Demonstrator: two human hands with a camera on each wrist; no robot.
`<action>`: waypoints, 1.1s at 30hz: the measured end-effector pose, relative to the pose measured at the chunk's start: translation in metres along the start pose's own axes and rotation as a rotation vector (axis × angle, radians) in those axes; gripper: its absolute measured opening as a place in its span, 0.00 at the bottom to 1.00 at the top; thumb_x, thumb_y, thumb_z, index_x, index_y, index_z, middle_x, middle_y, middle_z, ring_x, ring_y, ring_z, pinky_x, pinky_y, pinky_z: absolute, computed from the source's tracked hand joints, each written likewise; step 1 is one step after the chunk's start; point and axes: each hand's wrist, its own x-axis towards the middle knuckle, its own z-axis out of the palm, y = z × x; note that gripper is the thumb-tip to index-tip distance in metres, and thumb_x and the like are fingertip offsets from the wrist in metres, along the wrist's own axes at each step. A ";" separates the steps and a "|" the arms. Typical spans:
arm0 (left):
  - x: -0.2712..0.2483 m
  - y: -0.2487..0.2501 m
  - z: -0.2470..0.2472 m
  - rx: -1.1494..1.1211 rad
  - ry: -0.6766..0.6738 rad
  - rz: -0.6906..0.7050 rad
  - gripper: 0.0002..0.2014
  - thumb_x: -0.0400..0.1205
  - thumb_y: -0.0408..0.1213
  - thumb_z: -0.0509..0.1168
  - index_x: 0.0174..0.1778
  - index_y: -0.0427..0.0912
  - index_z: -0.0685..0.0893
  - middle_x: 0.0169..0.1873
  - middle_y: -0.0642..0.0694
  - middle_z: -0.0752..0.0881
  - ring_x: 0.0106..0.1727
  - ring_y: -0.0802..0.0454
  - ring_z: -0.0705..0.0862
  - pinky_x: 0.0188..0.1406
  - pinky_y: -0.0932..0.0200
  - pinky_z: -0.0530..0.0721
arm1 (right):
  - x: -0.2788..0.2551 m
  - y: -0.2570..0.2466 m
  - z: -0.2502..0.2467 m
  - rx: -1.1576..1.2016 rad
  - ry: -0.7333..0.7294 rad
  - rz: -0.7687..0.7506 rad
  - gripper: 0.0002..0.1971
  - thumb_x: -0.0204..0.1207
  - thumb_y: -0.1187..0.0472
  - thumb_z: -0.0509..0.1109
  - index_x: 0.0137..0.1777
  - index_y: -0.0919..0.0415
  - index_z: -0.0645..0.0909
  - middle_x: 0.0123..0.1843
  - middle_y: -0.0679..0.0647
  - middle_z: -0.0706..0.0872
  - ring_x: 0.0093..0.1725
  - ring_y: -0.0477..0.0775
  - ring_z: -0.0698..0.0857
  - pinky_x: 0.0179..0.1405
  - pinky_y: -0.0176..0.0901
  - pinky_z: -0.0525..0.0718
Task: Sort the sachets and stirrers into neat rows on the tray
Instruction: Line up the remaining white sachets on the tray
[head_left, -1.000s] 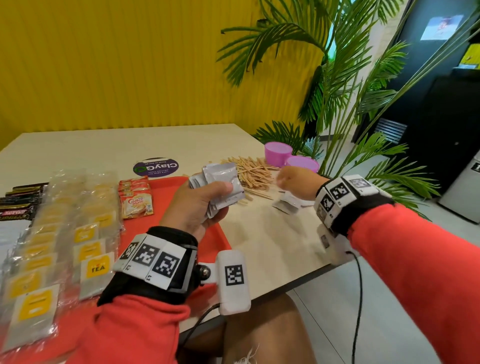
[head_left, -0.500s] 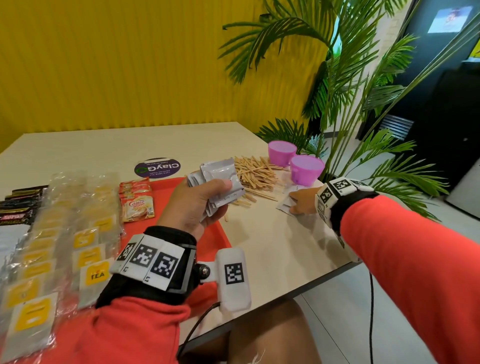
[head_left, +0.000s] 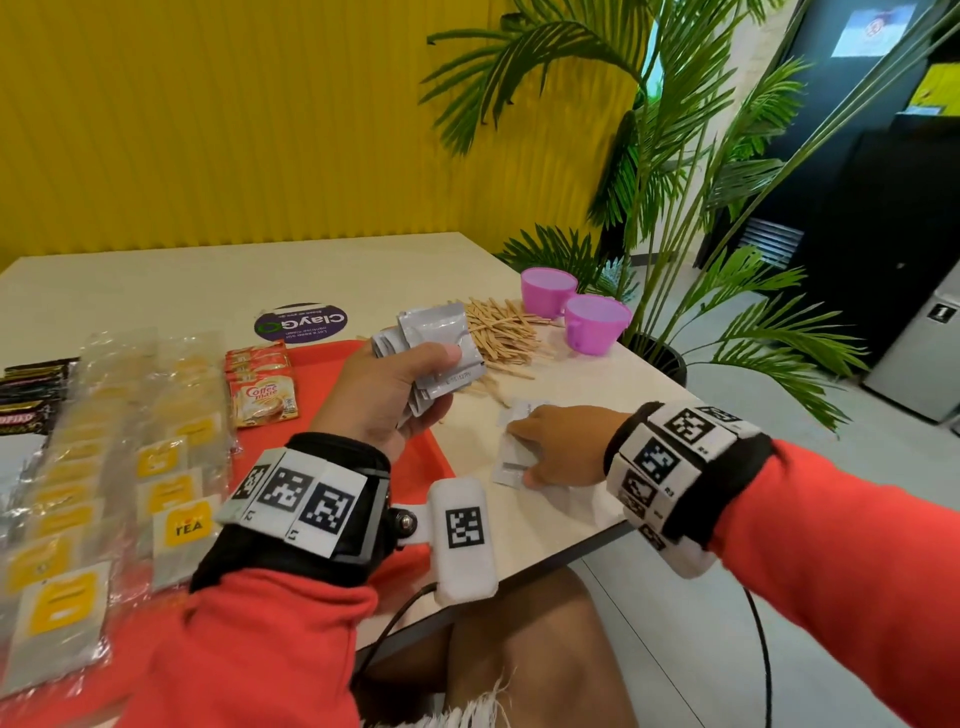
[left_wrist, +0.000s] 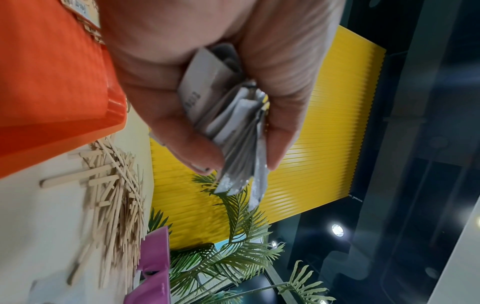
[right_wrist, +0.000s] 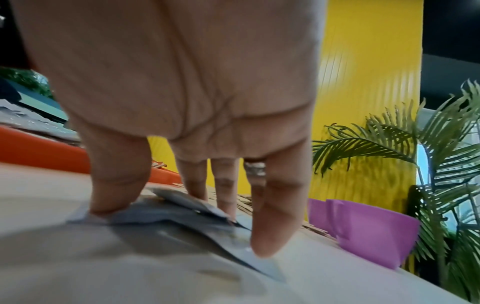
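My left hand (head_left: 395, 395) grips a fanned stack of silver sachets (head_left: 436, 348) above the right end of the red tray (head_left: 332, 374); the left wrist view shows the same stack (left_wrist: 228, 115) clamped between thumb and fingers. My right hand (head_left: 550, 447) lies palm down on the table, its straight fingers (right_wrist: 272, 222) and thumb pressing on a few loose silver sachets (head_left: 511, 457), also seen as flat packets (right_wrist: 182, 214) under the fingertips. A heap of wooden stirrers (head_left: 511, 335) lies on the table beyond the tray. Rows of yellow tea sachets (head_left: 166, 499) and Coffee-mate sachets (head_left: 265, 400) lie on the tray.
Two purple cups (head_left: 592, 325) stand by the stirrers near the table's right edge. Dark sachets (head_left: 31, 395) lie at the far left. A round purple sticker (head_left: 301, 323) is on the table behind the tray. A potted palm (head_left: 670, 218) stands right of the table.
My right hand came down from the air near the cups and drew back toward me, landing flat on the loose silver sachets. The left hand kept its stack nearly still.
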 end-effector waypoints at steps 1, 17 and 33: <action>-0.001 0.000 0.000 0.001 0.000 0.001 0.08 0.75 0.30 0.69 0.50 0.40 0.83 0.37 0.45 0.87 0.33 0.54 0.84 0.26 0.68 0.83 | -0.003 -0.002 -0.001 0.042 0.014 -0.019 0.31 0.77 0.46 0.66 0.77 0.56 0.64 0.73 0.57 0.72 0.69 0.60 0.75 0.68 0.54 0.75; -0.006 0.000 -0.002 0.001 0.005 -0.003 0.15 0.74 0.30 0.71 0.57 0.39 0.82 0.37 0.45 0.87 0.30 0.56 0.84 0.28 0.67 0.84 | -0.017 0.001 0.010 0.207 0.238 -0.131 0.21 0.77 0.56 0.67 0.71 0.49 0.76 0.70 0.50 0.77 0.67 0.53 0.75 0.67 0.44 0.73; -0.006 -0.007 0.000 0.109 -0.019 0.078 0.16 0.74 0.28 0.70 0.56 0.44 0.83 0.41 0.45 0.87 0.38 0.51 0.84 0.32 0.62 0.82 | -0.027 -0.028 -0.045 1.461 0.443 -0.153 0.07 0.79 0.65 0.62 0.40 0.65 0.77 0.41 0.64 0.79 0.45 0.57 0.78 0.47 0.48 0.80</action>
